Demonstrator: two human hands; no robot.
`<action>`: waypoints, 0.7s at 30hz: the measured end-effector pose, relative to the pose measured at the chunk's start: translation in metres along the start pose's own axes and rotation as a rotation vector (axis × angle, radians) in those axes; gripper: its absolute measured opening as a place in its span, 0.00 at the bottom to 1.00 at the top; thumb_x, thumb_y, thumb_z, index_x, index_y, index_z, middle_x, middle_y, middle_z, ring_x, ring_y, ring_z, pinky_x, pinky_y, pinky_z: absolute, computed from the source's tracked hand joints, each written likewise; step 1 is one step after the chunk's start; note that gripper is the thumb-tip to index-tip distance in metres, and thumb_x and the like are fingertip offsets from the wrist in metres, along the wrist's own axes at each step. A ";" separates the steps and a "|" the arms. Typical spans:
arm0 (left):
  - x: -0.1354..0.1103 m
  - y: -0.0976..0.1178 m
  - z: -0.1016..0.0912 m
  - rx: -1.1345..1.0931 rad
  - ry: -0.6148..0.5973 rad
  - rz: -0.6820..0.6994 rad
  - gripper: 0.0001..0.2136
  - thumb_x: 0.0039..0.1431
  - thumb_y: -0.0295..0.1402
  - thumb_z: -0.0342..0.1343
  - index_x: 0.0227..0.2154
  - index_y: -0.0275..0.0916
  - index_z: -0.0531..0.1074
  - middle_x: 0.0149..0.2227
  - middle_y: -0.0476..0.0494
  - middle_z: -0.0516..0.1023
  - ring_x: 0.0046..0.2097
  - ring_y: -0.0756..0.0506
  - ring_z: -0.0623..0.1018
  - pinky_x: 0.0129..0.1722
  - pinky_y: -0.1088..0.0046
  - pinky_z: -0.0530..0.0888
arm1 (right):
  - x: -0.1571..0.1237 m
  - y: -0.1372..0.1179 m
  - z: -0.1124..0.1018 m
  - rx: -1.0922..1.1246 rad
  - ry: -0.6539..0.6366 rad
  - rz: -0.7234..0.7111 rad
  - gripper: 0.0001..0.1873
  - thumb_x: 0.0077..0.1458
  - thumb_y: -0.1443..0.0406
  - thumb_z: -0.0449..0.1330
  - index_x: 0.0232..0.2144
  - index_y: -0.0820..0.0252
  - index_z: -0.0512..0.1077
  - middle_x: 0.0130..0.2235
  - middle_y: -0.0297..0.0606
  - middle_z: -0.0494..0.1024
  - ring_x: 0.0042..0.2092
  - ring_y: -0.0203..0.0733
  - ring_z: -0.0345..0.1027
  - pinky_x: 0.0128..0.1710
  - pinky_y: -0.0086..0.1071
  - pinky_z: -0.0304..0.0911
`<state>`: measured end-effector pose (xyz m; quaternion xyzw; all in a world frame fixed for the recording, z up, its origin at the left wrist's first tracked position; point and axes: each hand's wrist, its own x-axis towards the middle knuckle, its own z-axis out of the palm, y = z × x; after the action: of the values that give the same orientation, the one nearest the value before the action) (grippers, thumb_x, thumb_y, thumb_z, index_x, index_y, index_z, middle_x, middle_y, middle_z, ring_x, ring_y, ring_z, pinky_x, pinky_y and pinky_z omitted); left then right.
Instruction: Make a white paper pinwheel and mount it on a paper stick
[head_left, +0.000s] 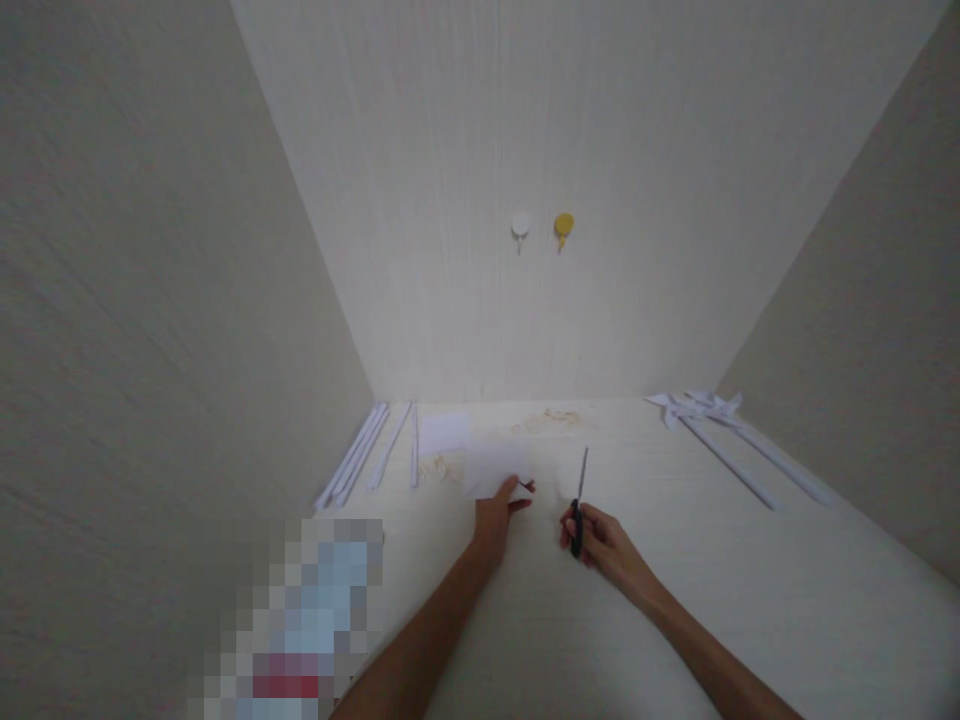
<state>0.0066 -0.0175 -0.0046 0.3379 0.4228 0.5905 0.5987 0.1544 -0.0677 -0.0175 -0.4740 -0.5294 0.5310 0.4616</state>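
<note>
1. The left hand reaches forward over the pale cream counter and holds the near edge of a white square sheet of paper; its grip is closed on this paper, with the thumb on top.
2. The paper lies flat on the counter, a little left of the middle, and just in front of the left hand.
3. The right hand holds a pair of scissors with black handles and thin metal blades; its grip is clamped around the handles.
4. The blades point away from the person, toward the back wall, and they look closed together. The scissors are just to the right of the paper and do not touch it.
5. A second white paper sheet lies behind the first one, nearer the wall.
6. Several long thin white paper strips lie in a row at the left side of the counter, beside the left wall.
7. At the far right there are white paper pinwheels on long white sticks, lying on the counter.
8. On the back wall two small round hooks are fixed side by side, one white hook and one yellow hook.
9. A blurred, pixelated area covers the lower left.
</note>
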 end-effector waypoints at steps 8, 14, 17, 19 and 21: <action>0.002 0.002 -0.002 -0.164 0.063 -0.009 0.09 0.41 0.31 0.57 0.28 0.34 0.68 0.25 0.46 0.75 0.29 0.49 0.76 0.23 0.77 0.72 | -0.008 -0.011 -0.001 -0.257 -0.246 0.028 0.23 0.48 0.50 0.51 0.14 0.61 0.60 0.12 0.29 0.61 0.14 0.27 0.46 0.13 0.24 0.41; 0.004 0.004 -0.001 -0.191 0.098 -0.042 0.08 0.40 0.28 0.58 0.27 0.33 0.68 0.25 0.45 0.75 0.28 0.47 0.76 0.21 0.77 0.71 | -0.008 -0.007 0.000 -0.268 -0.307 0.040 0.23 0.47 0.50 0.51 0.13 0.61 0.60 0.11 0.28 0.60 0.14 0.29 0.50 0.15 0.25 0.43; 0.004 0.003 -0.001 -0.181 0.097 -0.056 0.08 0.41 0.28 0.57 0.28 0.32 0.68 0.25 0.44 0.75 0.28 0.47 0.76 0.21 0.77 0.71 | -0.008 -0.005 0.001 -0.275 -0.300 0.042 0.22 0.49 0.52 0.51 0.13 0.61 0.60 0.11 0.28 0.60 0.14 0.28 0.49 0.16 0.25 0.43; 0.004 0.002 -0.001 -0.177 0.092 -0.059 0.08 0.41 0.27 0.57 0.28 0.32 0.68 0.26 0.43 0.75 0.29 0.47 0.77 0.21 0.78 0.71 | -0.008 -0.006 0.001 -0.282 -0.294 0.041 0.23 0.49 0.52 0.50 0.12 0.61 0.59 0.10 0.29 0.60 0.14 0.28 0.49 0.16 0.25 0.43; 0.005 0.002 -0.001 -0.178 0.095 -0.061 0.09 0.42 0.27 0.57 0.29 0.32 0.68 0.26 0.43 0.75 0.29 0.47 0.77 0.21 0.78 0.71 | -0.009 -0.008 0.002 -0.290 -0.284 0.042 0.23 0.49 0.52 0.50 0.12 0.61 0.59 0.10 0.29 0.60 0.14 0.28 0.49 0.16 0.25 0.43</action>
<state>0.0046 -0.0129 -0.0039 0.2419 0.4068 0.6225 0.6232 0.1533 -0.0764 -0.0098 -0.4668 -0.6501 0.5203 0.2979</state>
